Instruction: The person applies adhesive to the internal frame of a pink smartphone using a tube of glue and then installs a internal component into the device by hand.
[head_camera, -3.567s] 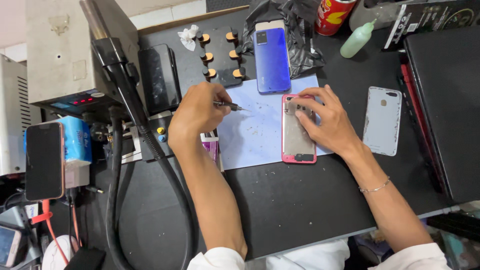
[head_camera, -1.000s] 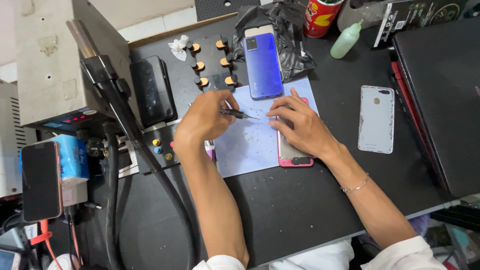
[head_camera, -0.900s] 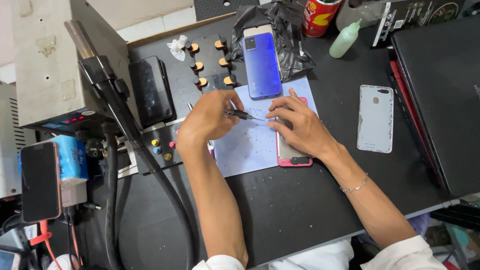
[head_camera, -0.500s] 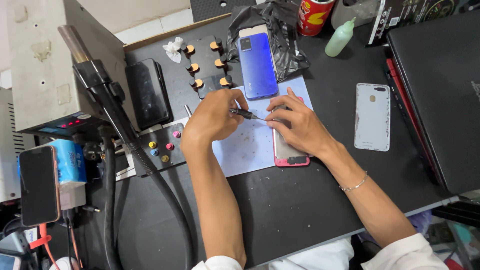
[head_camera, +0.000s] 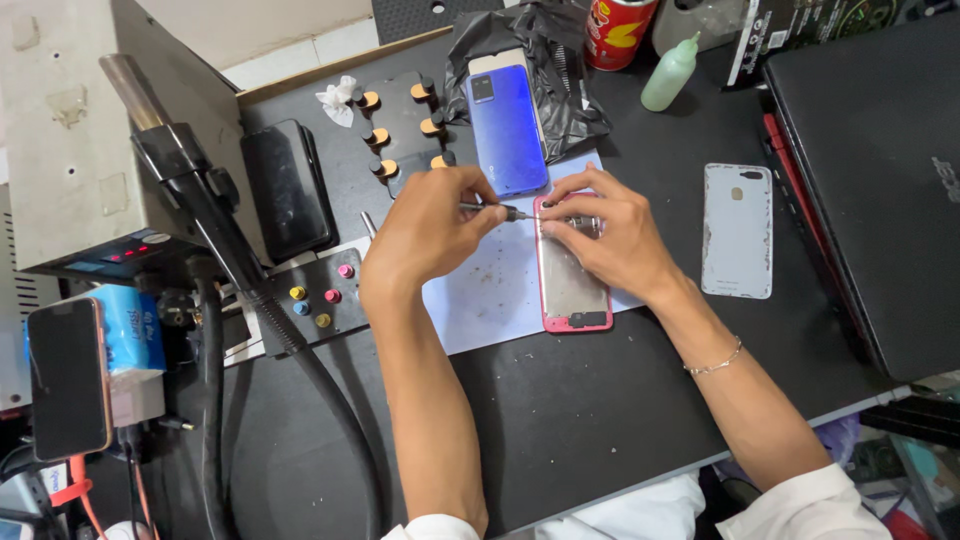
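Pink-framed opened phone (head_camera: 572, 290) lies on a pale blue mat (head_camera: 490, 300) at the middle of the black table (head_camera: 560, 420). At 9 o'clock from its top, the left hand (head_camera: 425, 235) pinches a thin screwdriver (head_camera: 492, 211), tip touching the phone. The right hand (head_camera: 610, 240) presses its fingers closed on the phone's upper part. A white back cover (head_camera: 737, 231) lies at 3 o'clock, apart.

A red can with a yellow label (head_camera: 612, 30) stands at the top by a dark printed box (head_camera: 800, 35), a blue tissue pack (head_camera: 130, 330) sits far left beside a dark phone screen (head_camera: 68, 378), and small red lights glow on the grey machine's display (head_camera: 125, 250).
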